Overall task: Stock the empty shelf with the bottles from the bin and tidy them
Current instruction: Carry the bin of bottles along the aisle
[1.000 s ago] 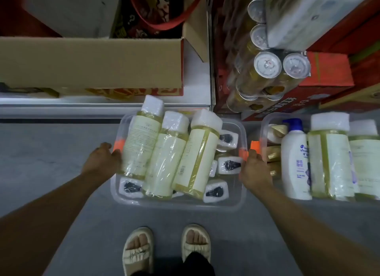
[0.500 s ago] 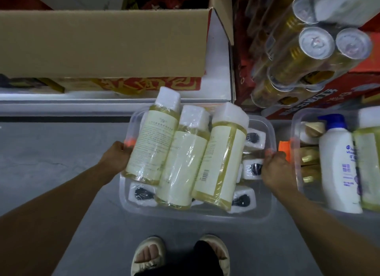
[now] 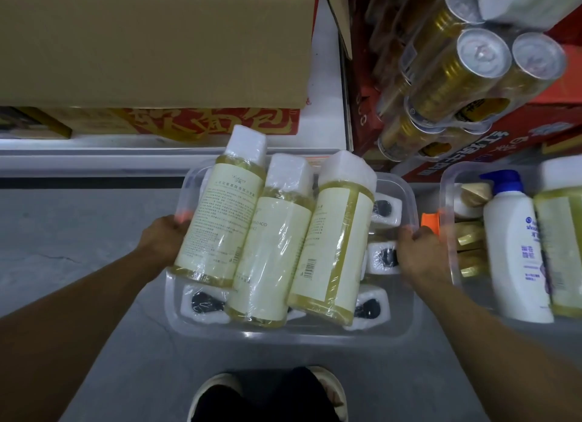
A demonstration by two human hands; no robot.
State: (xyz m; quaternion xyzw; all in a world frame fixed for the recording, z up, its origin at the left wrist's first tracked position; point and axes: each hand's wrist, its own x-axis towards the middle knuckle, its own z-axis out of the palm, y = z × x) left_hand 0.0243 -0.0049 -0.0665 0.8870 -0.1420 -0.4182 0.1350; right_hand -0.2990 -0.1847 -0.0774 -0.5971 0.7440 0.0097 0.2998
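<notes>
Grey concrete floor [image 3: 78, 232] runs under everything, meeting the pale lower shelf [image 3: 163, 147] of a shop rack at the top of the view. Held above that floor is the clear plastic bin [image 3: 293, 335], carried by its two short ends. Three large yellow bottles [image 3: 271, 251] with white caps, each in shiny wrap, lie side by side across the top of the bin, caps toward the shelf; beneath them sit small white bottles [image 3: 378, 258] with dark marks.

Both arms reach forward and down. Left hand [image 3: 163, 240] has its fingers curled around the left rim by an orange clip, a closed grip on the bin. Right hand [image 3: 420, 253] wraps the right rim in the same way, knuckles up, holding the bin.

Just beside the right hand stands a second clear bin [image 3: 448, 182] with an orange clip, holding a white pump bottle [image 3: 516, 248] with a blue top, more yellow bottles and small gold-capped items. Above it, wrapped gold cans [image 3: 466, 72] sit on red cartons [image 3: 491, 151]. On the shelf ahead, an open cardboard box [image 3: 151, 44] fills most of the space directly behind the bin. Sandalled feet [image 3: 267, 396] show at the bottom edge.
</notes>
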